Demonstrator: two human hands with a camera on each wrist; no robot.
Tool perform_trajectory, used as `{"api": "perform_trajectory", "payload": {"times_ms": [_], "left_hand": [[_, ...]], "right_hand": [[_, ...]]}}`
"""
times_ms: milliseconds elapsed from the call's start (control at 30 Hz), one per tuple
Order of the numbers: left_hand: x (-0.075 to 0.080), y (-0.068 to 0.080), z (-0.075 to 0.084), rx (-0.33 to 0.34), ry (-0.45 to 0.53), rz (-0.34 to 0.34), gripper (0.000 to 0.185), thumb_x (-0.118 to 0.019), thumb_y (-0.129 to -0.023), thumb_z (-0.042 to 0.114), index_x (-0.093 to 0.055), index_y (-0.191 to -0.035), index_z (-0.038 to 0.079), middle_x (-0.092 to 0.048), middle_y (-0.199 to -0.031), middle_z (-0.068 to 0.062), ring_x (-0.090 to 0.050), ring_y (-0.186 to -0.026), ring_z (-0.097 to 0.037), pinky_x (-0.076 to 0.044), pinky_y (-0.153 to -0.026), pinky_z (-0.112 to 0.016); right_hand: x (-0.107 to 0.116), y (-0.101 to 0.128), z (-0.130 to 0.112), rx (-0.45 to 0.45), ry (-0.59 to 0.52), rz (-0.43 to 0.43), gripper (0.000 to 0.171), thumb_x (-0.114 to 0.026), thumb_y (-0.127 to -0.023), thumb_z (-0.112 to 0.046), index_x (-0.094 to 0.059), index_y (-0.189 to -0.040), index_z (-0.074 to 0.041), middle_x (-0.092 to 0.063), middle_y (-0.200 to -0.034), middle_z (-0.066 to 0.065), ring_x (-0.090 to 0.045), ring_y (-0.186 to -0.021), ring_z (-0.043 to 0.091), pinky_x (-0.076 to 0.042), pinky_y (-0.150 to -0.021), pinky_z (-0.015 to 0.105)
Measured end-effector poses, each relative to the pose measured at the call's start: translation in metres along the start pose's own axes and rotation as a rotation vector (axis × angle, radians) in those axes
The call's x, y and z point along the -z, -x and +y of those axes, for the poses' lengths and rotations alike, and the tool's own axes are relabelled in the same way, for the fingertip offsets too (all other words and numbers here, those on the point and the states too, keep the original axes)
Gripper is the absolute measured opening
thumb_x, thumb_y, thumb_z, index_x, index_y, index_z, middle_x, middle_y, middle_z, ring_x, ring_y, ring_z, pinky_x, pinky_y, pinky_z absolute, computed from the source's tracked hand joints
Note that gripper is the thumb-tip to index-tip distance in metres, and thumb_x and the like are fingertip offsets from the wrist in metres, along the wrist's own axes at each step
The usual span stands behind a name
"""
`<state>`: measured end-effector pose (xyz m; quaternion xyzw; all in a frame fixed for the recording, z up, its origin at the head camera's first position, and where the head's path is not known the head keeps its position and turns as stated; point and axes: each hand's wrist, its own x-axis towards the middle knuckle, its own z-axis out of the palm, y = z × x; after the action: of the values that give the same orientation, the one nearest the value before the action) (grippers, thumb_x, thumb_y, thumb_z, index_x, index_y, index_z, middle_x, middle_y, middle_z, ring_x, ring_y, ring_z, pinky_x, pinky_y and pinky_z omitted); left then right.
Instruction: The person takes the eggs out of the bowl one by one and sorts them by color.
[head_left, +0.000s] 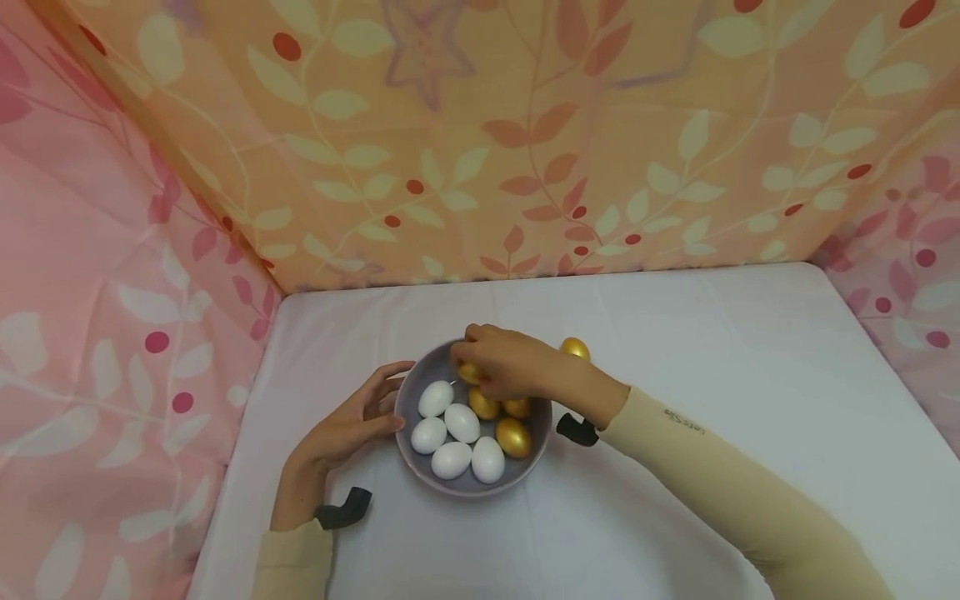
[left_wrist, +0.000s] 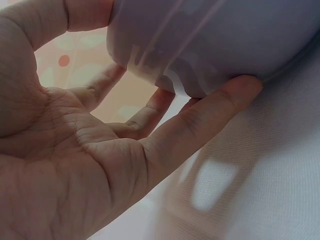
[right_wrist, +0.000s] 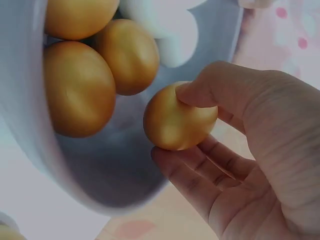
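A lavender-grey bowl (head_left: pixel 474 492) stands on the table with several white eggs (head_left: pixel 462 423) on its left side and a few golden eggs (head_left: pixel 513 437) on its right. My right hand (head_left: pixel 517 362) reaches over the far rim and pinches a golden egg (right_wrist: pixel 177 117) between thumb and fingertips, inside the bowl and beside other golden ones. Against the bowl's left outer wall, my left hand (head_left: pixel 352 425) rests with fingers spread. In the left wrist view its fingertips (left_wrist: pixel 245 86) touch the wall, the lowest one near the cloth.
Another golden egg (head_left: pixel 575 348) lies on the white-covered table (head_left: pixel 712 358), just right of the bowl and partly behind my right wrist. An orange leaf-patterned curtain (head_left: pixel 480 167) closes off the back, with pink patterned cloth (head_left: pixel 90 333) at the left and right sides.
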<state>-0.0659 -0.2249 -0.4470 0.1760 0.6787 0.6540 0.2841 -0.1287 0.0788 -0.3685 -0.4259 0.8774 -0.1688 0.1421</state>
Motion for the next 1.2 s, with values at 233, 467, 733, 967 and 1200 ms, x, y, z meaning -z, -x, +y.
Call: {"api": "perform_trajectory", "payload": {"times_ms": [233, 467, 733, 967, 1200], "left_hand": [[-0.002, 0.002, -0.004, 0.016, -0.018, 0.025, 0.078, -0.065, -0.099, 0.005, -0.027, -0.165, 0.02, -0.039, -0.162, -0.022, -0.049, -0.144, -0.025, -0.051, -0.106, -0.027], [-0.005, 0.001, -0.009, 0.024, -0.005, 0.029, 0.078, -0.064, -0.099, 0.002, -0.027, -0.165, 0.021, -0.039, -0.162, -0.022, -0.049, -0.144, -0.026, -0.052, -0.106, -0.03], [-0.001, 0.002, -0.004, 0.011, -0.015, 0.03, 0.078, -0.064, -0.099, 0.003, -0.027, -0.165, 0.02, -0.038, -0.162, -0.024, -0.049, -0.143, -0.027, -0.053, -0.104, -0.03], [-0.001, 0.002, -0.003, -0.018, -0.003, 0.009, 0.078, -0.063, -0.099, 0.0, -0.025, -0.165, 0.018, -0.037, -0.161, -0.026, -0.052, -0.141, -0.022, -0.053, -0.105, -0.031], [0.0, 0.002, -0.004, -0.003, -0.005, 0.016, 0.078, -0.063, -0.099, 0.001, -0.026, -0.165, 0.02, -0.037, -0.162, -0.024, -0.052, -0.141, -0.018, -0.053, -0.105, -0.03]], "right_hand": [[0.0, 0.024, 0.005, -0.023, -0.108, 0.108, 0.035, -0.074, -0.092, -0.011, -0.068, -0.127, -0.017, -0.062, -0.119, 0.004, -0.058, -0.102, 0.018, -0.052, -0.09, 0.035], [-0.005, 0.047, 0.013, -0.009, -0.242, 0.265, 0.039, -0.075, -0.089, -0.011, -0.068, -0.128, -0.013, -0.065, -0.124, 0.001, -0.06, -0.102, 0.015, -0.052, -0.09, 0.034], [-0.009, 0.066, 0.022, -0.049, -0.423, 0.408, 0.038, -0.078, -0.091, -0.012, -0.067, -0.128, -0.018, -0.066, -0.125, -0.004, -0.067, -0.113, 0.015, -0.06, -0.092, 0.035], [-0.012, 0.089, 0.04, -0.127, -0.496, 0.532, 0.041, -0.082, -0.09, -0.008, -0.068, -0.128, -0.016, -0.067, -0.126, 0.001, -0.066, -0.113, 0.02, -0.062, -0.09, 0.037], [-0.023, 0.103, 0.061, -0.194, -0.58, 0.646, 0.043, -0.082, -0.09, -0.008, -0.067, -0.13, -0.012, -0.068, -0.128, 0.005, -0.064, -0.116, 0.019, -0.061, -0.091, 0.024]]}}
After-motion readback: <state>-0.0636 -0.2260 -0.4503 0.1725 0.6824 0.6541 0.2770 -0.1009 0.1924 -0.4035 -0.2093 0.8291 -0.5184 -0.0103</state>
